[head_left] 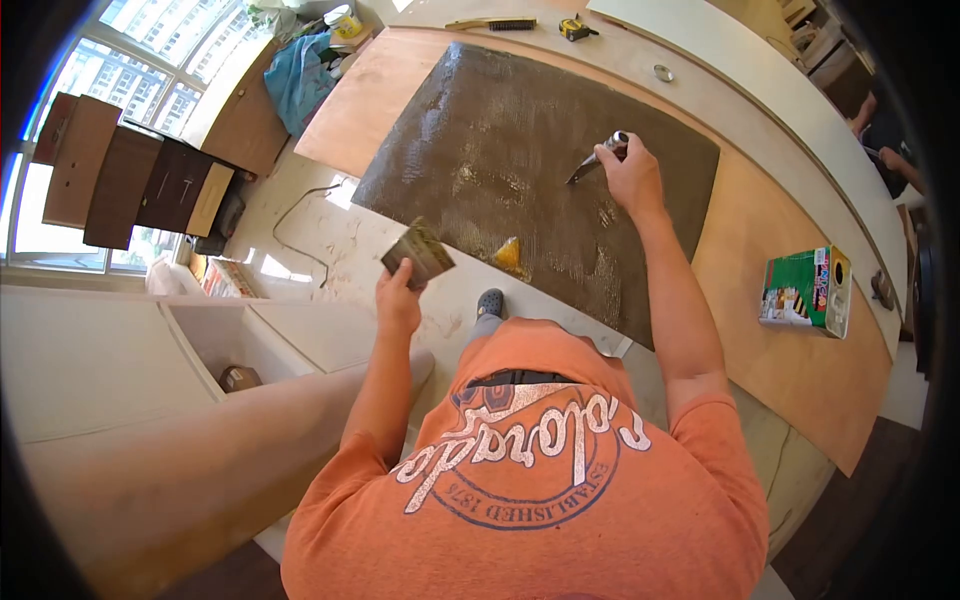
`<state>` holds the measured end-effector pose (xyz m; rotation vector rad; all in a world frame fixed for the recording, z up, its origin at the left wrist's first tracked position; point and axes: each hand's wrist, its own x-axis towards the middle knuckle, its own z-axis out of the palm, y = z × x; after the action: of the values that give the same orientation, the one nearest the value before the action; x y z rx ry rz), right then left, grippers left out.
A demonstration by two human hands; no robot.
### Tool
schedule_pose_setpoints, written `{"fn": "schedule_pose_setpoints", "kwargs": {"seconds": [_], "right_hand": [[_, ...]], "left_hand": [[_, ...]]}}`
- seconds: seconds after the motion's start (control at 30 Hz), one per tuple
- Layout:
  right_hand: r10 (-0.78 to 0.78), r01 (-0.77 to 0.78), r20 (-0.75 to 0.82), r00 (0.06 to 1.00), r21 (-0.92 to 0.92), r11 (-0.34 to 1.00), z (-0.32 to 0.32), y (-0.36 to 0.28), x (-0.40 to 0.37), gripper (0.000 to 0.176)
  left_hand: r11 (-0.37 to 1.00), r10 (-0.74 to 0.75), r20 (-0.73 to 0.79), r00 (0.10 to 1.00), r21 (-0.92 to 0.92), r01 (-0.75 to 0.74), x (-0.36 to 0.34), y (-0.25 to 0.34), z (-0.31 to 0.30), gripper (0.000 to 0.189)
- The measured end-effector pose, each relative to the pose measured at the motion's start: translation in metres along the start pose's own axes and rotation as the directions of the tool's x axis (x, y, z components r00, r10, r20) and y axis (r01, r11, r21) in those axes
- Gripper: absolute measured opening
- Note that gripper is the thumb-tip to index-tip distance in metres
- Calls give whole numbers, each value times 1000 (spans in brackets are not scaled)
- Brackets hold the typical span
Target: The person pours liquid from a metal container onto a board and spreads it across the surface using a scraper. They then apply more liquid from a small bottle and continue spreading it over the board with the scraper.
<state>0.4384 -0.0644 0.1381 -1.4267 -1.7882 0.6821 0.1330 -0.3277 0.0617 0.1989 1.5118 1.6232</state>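
Note:
A dark brown sheet (540,120) with wet, glossy patches lies on the light wooden board. My right hand (632,175) is closed round the metallic handle of a tool (612,148), whose dark pointed end is over the sheet's right half. My left hand (400,298) grips a small flat square piece (420,253), smeared with something brownish, off the sheet's near left edge. Between the hands, a yellow-orange lump (508,253) sits at the sheet's near edge.
A green can (806,292) stands on the board at the right. Along the far side are a wire brush (493,23), a tape measure (576,29) and a ring of tape (664,73). Another person (885,145) is partly visible at the far right. A cabinet (215,345) stands left.

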Motion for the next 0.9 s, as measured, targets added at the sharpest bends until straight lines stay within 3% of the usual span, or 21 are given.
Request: {"fn": "schedule_pose_setpoints", "kwargs": {"seconds": [0.13,0.23,0.33,0.37,0.4,0.47,0.53,0.6,0.7,0.83,0.9], "right_hand": [[-15,14,-1,1000,-50,999,4,-8,-5,28],[16,-16,-1,1000,-22,1000,6,-11,-4,28],[37,-37,2,999,-82,996,9,-20,-4,28],[44,-42,7,999,-113,993,10,-21,-5,28],[32,-32,-7,999,-112,993,13,-18,-6,28],[-3,1,-26,1000,-101,995,24,-12,-3,28],[1,-4,-18,1000,-130,992,29,-16,-1,28],[7,-9,-14,1000,-150,989,29,-20,0,28],[5,-4,6,1000,-166,986,30,-24,1,28],[1,6,39,999,-169,986,26,-26,5,29],[1,6,44,999,-154,988,23,-20,5,30]], "left_hand": [[978,36,-30,999,-204,-41,40,41,-14,23],[964,62,-37,997,-255,-70,59,73,-14,24],[985,141,28,990,98,-143,68,98,-5,26],[936,193,42,980,291,-196,71,99,2,28],[786,268,121,956,546,-290,77,95,5,28],[276,336,330,882,861,-427,86,86,7,31],[221,174,413,894,868,-444,65,91,31,28],[0,166,499,850,862,-506,65,73,33,24],[-39,106,474,874,881,-472,59,49,37,21],[-6,179,551,815,829,-559,35,7,57,21],[5,140,573,807,815,-579,12,-7,79,21]]}}
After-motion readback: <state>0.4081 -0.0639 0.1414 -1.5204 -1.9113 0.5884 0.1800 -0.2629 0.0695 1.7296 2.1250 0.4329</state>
